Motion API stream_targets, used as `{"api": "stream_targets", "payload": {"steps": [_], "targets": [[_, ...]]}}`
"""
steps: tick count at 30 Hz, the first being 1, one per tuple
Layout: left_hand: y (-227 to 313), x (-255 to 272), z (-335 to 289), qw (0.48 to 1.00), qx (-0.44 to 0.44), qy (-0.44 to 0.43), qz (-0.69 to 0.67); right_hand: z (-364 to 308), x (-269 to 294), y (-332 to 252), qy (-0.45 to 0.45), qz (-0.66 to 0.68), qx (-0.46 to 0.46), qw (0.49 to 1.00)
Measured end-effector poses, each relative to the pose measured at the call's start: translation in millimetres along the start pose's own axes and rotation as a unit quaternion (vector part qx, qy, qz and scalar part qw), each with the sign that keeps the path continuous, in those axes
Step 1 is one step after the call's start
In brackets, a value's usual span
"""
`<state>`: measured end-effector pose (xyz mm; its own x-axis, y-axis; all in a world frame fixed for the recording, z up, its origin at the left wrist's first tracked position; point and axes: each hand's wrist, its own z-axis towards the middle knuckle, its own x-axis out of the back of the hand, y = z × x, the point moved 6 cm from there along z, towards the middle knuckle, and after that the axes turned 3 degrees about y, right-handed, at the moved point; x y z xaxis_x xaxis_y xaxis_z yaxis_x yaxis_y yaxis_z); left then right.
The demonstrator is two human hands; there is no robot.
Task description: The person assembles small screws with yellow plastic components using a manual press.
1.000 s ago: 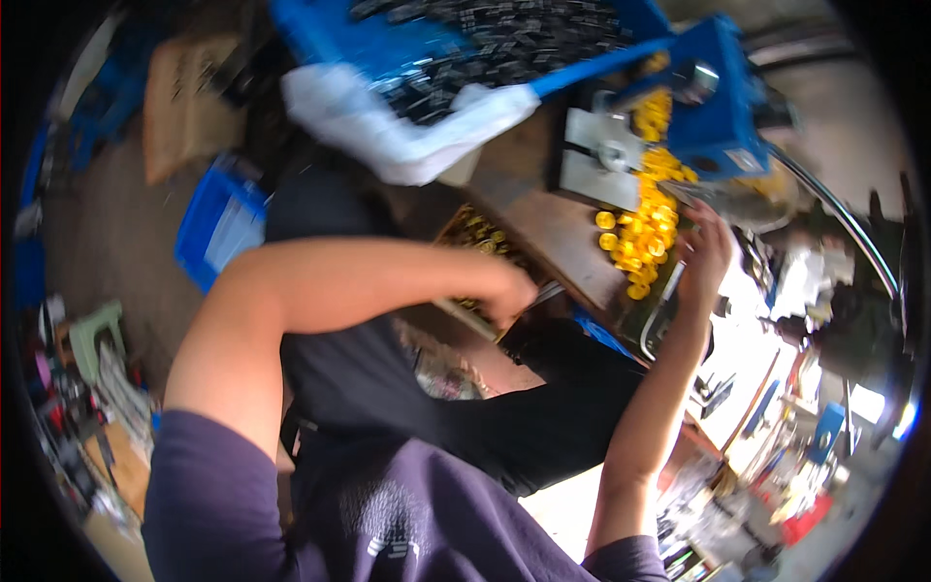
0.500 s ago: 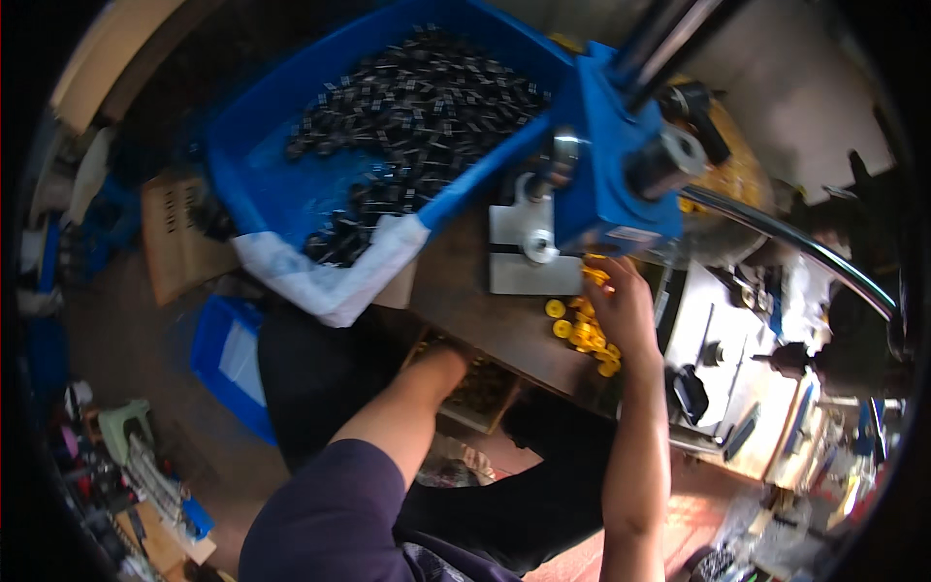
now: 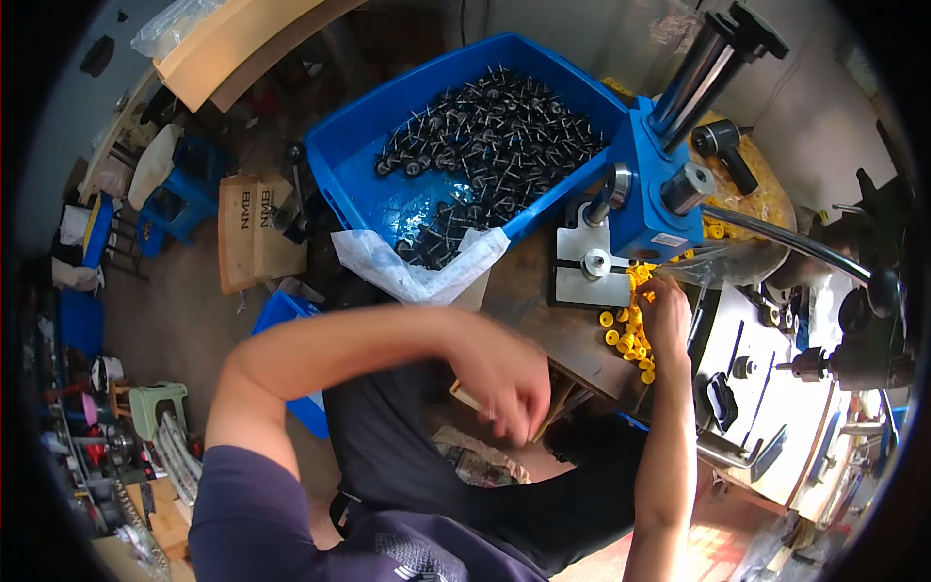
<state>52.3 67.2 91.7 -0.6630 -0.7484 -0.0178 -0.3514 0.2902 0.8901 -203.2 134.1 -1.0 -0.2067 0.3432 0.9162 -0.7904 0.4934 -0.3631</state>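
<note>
My left hand hangs in the air above my lap, in front of the table edge. Its fingers point down, smeared by motion, so what they hold cannot be told. On the table, my right hand is at the pile of small yellow plastic caps, its fingers bent together and touching the pile's far end. What lies between the fingertips is hidden. Left of that hand is the metal base plate of a blue hand press. A small round metal fixture sits on the plate.
A large blue bin holds many black parts with metal pins; white plastic covers its near corner. The press lever reaches out to the right. Behind the press are a bag of yellow parts and a black tool. A cardboard box stands left.
My left hand has come up out of the open wooden drawer below the tabletop and is over my lap. My right hand stays by the yellow caps. The whole view has shifted.
</note>
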Motion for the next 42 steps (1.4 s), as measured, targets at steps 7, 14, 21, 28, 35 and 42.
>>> {"api": "stream_targets", "payload": {"steps": [7,14,21,28,35,42], "targets": [[-108,202,-135,0.622,0.285,0.576,0.448,1,16,13,0.048,0.065,-0.019,0.997],[-165,225,-121,0.720,0.362,0.424,0.413,4,17,2,0.060,0.215,-0.042,0.974],[-104,209,-157,0.645,0.289,0.546,0.451,5,19,4,0.104,0.252,-0.067,0.960],[-14,126,-76,0.663,0.020,0.672,0.329,3,-4,-37,0.140,0.284,0.026,0.948],[-39,124,20,0.674,-0.086,0.722,0.133,-1,-11,-59,0.216,0.221,0.092,0.946],[-57,144,45,0.706,-0.111,0.695,0.077,-7,4,-47,0.155,0.257,0.047,0.953]]}}
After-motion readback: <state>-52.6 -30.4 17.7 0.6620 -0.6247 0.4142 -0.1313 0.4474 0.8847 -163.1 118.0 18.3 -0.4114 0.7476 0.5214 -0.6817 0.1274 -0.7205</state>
